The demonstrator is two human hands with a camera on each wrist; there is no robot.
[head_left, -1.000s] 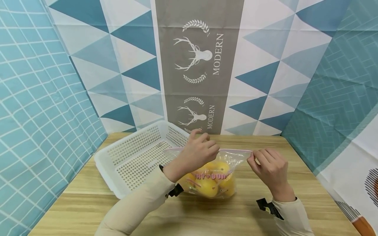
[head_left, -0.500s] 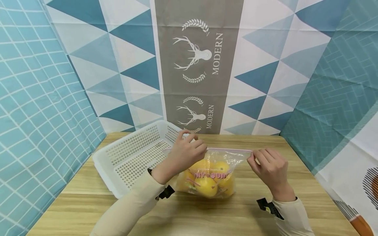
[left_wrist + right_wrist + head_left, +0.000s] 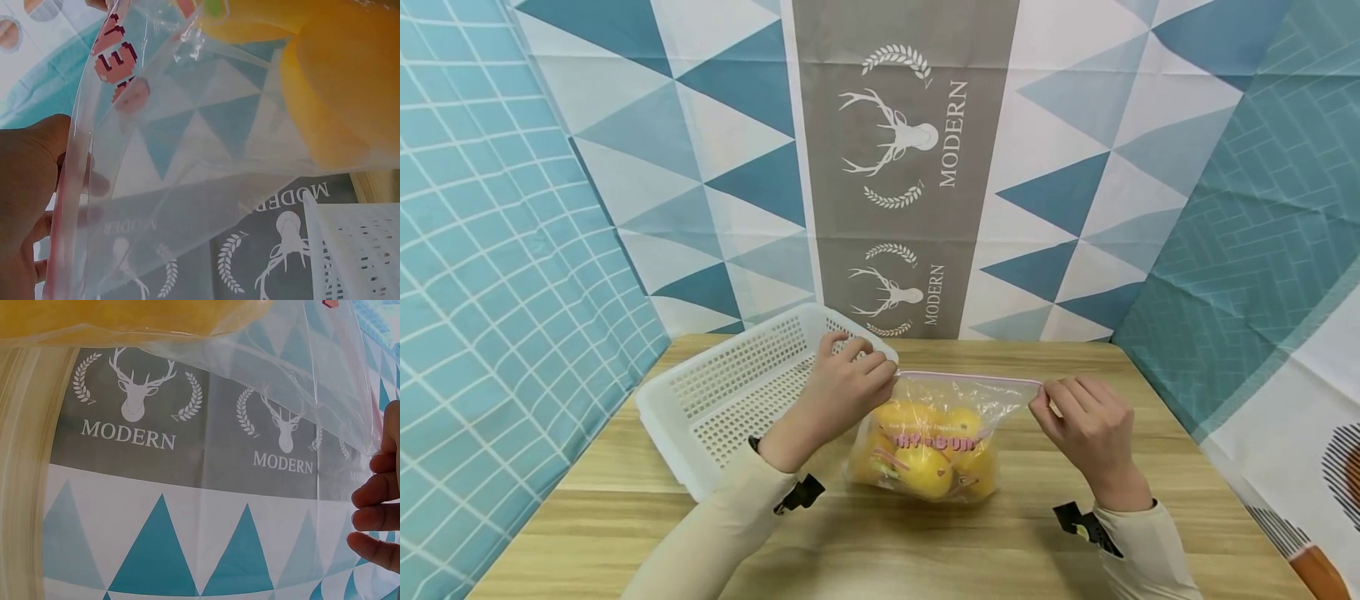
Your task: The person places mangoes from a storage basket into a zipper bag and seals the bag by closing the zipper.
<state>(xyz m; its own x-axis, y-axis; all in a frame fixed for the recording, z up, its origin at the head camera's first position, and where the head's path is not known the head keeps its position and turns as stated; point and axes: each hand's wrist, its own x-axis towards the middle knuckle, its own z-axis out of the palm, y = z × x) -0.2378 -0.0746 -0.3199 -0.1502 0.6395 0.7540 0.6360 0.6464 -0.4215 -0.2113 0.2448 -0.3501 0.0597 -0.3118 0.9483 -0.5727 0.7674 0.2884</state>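
Note:
A clear zip bag [image 3: 917, 392] with pink lettering and a pink zip strip along its top stands on the table, holding several yellow round fruits [image 3: 925, 473], lemon-like in colour. My left hand [image 3: 844, 385] pinches the zip strip near its left end; the left wrist view shows the thumb and fingers on either side of the strip [image 3: 70, 206]. With thumb and curled fingers, my right hand [image 3: 1088, 421] grips the bag's top right corner. In the right wrist view, fingertips [image 3: 369, 519] show beside that corner. The strip is stretched between both hands.
A white perforated plastic basket [image 3: 673, 417] sits at the back left of the wooden table [image 3: 880, 550], just behind my left hand. Patterned cloth [image 3: 910, 192] hangs behind the table, with blue grid cloth [image 3: 490, 275] on the left and teal cloth [image 3: 1247, 250] on the right.
My left hand has slid leftward along the zip strip, from above the middle of the bag to near its left end. My right hand has stayed at the right corner.

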